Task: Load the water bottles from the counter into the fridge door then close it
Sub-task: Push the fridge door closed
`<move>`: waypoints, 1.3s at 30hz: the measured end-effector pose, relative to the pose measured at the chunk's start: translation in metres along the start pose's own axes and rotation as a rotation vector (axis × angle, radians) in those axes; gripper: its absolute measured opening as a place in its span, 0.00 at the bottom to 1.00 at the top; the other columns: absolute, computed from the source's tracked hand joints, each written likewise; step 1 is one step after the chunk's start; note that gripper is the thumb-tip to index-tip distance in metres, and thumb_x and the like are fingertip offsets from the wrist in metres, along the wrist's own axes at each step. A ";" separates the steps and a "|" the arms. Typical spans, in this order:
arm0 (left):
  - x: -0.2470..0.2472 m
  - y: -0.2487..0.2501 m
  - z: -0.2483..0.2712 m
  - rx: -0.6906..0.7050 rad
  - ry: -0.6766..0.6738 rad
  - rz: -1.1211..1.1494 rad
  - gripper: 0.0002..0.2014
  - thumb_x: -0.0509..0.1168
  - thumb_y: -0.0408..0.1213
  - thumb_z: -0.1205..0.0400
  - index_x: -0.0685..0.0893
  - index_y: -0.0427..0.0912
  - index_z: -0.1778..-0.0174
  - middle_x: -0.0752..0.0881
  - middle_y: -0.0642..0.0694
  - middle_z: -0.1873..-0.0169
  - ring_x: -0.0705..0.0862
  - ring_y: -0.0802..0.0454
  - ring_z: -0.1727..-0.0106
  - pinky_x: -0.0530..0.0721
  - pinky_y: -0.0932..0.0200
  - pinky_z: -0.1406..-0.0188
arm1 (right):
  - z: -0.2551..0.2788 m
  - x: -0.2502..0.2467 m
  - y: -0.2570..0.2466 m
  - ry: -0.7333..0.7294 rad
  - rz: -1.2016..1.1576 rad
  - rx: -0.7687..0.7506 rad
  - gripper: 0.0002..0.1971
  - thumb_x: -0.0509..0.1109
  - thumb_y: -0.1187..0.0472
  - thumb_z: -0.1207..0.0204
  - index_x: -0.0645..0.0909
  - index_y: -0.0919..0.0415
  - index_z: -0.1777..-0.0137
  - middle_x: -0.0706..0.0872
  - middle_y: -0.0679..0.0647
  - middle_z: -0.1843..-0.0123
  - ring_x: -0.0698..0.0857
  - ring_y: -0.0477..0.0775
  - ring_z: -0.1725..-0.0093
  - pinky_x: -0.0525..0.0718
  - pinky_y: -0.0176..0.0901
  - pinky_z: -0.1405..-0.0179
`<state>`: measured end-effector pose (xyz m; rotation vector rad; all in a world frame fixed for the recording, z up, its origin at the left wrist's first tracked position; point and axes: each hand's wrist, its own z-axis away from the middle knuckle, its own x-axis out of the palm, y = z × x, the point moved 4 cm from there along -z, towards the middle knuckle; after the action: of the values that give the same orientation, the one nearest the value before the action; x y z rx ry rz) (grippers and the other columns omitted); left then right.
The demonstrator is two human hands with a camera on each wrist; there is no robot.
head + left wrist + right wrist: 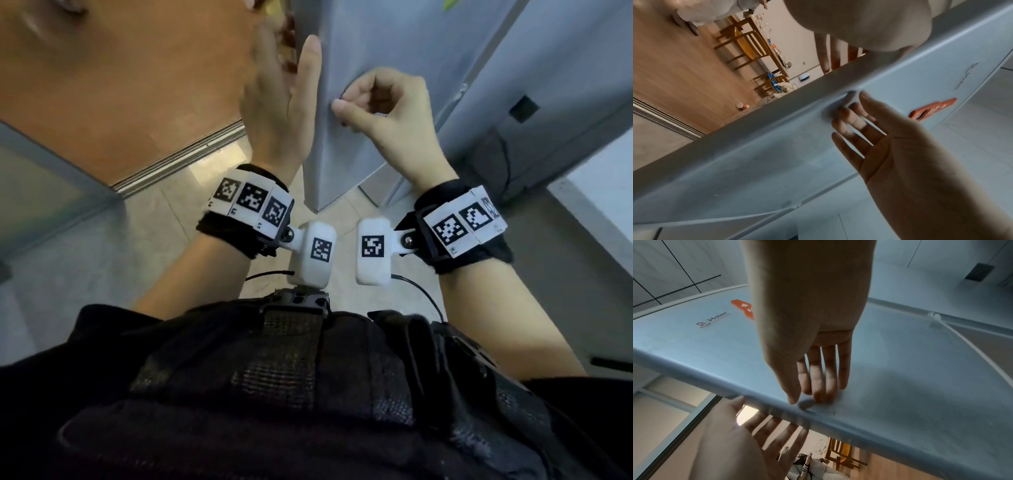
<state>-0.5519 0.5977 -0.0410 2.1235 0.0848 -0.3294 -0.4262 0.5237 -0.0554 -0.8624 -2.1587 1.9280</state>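
The pale blue fridge door stands ajar in front of me, edge-on. My left hand is at its free edge, thumb lying along the front and straight fingers spread behind the edge. My right hand is on the door's face with fingers curled. Its fingertips are hooked into the recessed handle near the edge. No water bottle shows in any view, and the inside of the door is hidden.
The fridge body stands to the right. An orange sticker is on the door face. Beyond the door lie a wooden floor, a sliding-door track, chairs by a table and a cup.
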 end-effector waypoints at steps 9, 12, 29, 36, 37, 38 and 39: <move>0.008 -0.101 -0.099 -0.135 -0.113 -0.007 0.30 0.52 0.51 0.17 0.64 0.33 0.25 0.76 0.36 0.28 0.76 0.43 0.27 0.75 0.39 0.28 | -0.108 0.059 0.010 -0.043 0.005 0.027 0.06 0.69 0.64 0.26 0.80 0.51 0.60 0.86 0.54 0.65 0.89 0.63 0.58 0.87 0.43 0.63; 0.017 -0.125 -0.138 -0.123 -0.119 -0.005 0.30 0.50 0.51 0.16 0.65 0.30 0.26 0.76 0.32 0.29 0.75 0.38 0.28 0.75 0.36 0.29 | -0.149 0.066 0.022 -0.047 -0.012 0.021 0.06 0.68 0.65 0.25 0.80 0.52 0.58 0.85 0.54 0.65 0.89 0.64 0.56 0.86 0.40 0.63; 0.131 -0.206 -0.337 -0.216 -0.051 -0.001 0.22 0.48 0.34 0.12 0.60 0.27 0.23 0.67 0.32 0.23 0.65 0.40 0.20 0.58 0.69 0.24 | -0.374 0.059 0.084 -0.122 0.037 0.082 0.12 0.68 0.64 0.31 0.81 0.67 0.49 0.87 0.63 0.61 0.85 0.49 0.62 0.78 0.25 0.63; 0.205 -0.243 -0.418 -0.177 -0.195 0.140 0.24 0.49 0.39 0.14 0.65 0.28 0.25 0.74 0.34 0.27 0.73 0.42 0.26 0.70 0.44 0.23 | -0.449 0.044 0.106 0.029 0.118 0.127 0.12 0.67 0.63 0.31 0.82 0.66 0.49 0.90 0.68 0.57 0.90 0.57 0.59 0.80 0.25 0.63; 0.217 -0.248 -0.430 -0.165 -0.228 0.154 0.22 0.50 0.36 0.14 0.65 0.29 0.25 0.75 0.36 0.29 0.74 0.46 0.28 0.72 0.53 0.24 | -0.459 0.040 0.109 0.066 0.135 0.139 0.12 0.67 0.62 0.31 0.82 0.66 0.49 0.90 0.67 0.57 0.90 0.58 0.58 0.81 0.27 0.62; 0.228 -0.250 -0.443 -0.149 -0.275 0.168 0.21 0.50 0.35 0.14 0.66 0.30 0.26 0.77 0.39 0.31 0.76 0.51 0.31 0.73 0.64 0.29 | -0.469 0.036 0.113 0.105 0.152 0.156 0.13 0.67 0.61 0.31 0.82 0.66 0.49 0.90 0.66 0.56 0.90 0.59 0.57 0.83 0.30 0.60; 0.238 -0.251 -0.455 -0.127 -0.316 0.174 0.20 0.51 0.34 0.14 0.67 0.30 0.26 0.78 0.42 0.33 0.76 0.54 0.33 0.72 0.73 0.34 | -0.478 0.033 0.116 0.143 0.170 0.175 0.14 0.68 0.60 0.32 0.82 0.65 0.48 0.91 0.65 0.56 0.90 0.58 0.56 0.84 0.35 0.57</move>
<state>-0.2791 1.0983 -0.0769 1.9134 -0.2544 -0.5363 -0.2003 0.9603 -0.0878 -1.1431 -1.8592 2.0258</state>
